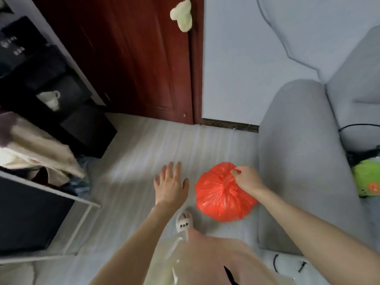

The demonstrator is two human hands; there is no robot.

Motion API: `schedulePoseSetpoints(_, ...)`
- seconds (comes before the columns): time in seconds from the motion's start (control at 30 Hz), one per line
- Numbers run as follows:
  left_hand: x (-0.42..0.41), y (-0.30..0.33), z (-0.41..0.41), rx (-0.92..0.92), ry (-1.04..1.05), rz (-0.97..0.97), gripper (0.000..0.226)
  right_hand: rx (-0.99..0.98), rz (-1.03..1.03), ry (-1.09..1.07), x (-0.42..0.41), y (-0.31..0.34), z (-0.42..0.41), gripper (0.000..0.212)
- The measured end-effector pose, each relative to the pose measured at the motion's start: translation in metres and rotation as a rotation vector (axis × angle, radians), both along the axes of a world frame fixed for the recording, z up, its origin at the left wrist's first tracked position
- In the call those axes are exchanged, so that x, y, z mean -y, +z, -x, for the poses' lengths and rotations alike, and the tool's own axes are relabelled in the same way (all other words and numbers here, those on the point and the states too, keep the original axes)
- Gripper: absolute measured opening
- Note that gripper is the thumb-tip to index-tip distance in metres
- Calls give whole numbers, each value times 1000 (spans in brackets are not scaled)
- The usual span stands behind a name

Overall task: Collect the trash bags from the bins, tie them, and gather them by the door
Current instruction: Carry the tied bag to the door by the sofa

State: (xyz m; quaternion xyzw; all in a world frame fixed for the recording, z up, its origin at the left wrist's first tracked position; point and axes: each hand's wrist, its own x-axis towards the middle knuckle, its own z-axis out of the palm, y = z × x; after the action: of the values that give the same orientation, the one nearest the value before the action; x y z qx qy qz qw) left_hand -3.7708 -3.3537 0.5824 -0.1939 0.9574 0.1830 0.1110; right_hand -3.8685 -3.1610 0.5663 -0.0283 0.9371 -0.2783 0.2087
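Red plastic fills the centre of my view: a knotted trash bag (221, 195) hangs from my right hand (247, 178), whose fingers pinch its gathered neck above the pale floor (139, 153). The bag sits just beside the grey sofa arm (292, 153) and near the dark red door (131, 58) ahead. My left hand (170, 185) hovers apart from the bag, palm down, fingers spread and straight, gripping nothing. One white slipper (184, 221) shows below it. A shelf unit (47, 112) with cloth draped over it stands at left.
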Motion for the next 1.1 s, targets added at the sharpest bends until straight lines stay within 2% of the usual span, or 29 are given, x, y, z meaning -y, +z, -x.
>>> schedulePoseSetpoints(0.17, 37, -15, 154, 35, -144, 27, 58, -9, -82, -101, 9, -7, 125, 29)
schedulePoseSetpoints(0.37, 58, -15, 291, 41, -318, 35, 58, 12, -222, -206, 6, -9, 221, 28)
schedulePoseSetpoints(0.57, 45, -16, 421, 39, -469, 53, 57, 14, -157, -300, -2, -11, 327, 27)
schedulePoseSetpoints(0.67, 30, -21, 477, 33, -485, 66, 59, 33, -30, -397, -2, -26, 374, 27)
schedulePoseSetpoints(0.8, 1, -46, 556, -8, -533, 153, 63, 84, 172, -594, -11, -69, 441, 27)
schedulePoseSetpoints(0.93, -30, -99, 643, -22, -559, 285, 69, 147, 184, -611, -24, -142, 499, 26)
schedulePoseSetpoints(1.1, -57, -198, 722, -90, -607, 344, 78, 181, 185, -681, -46, -257, 564, 27)
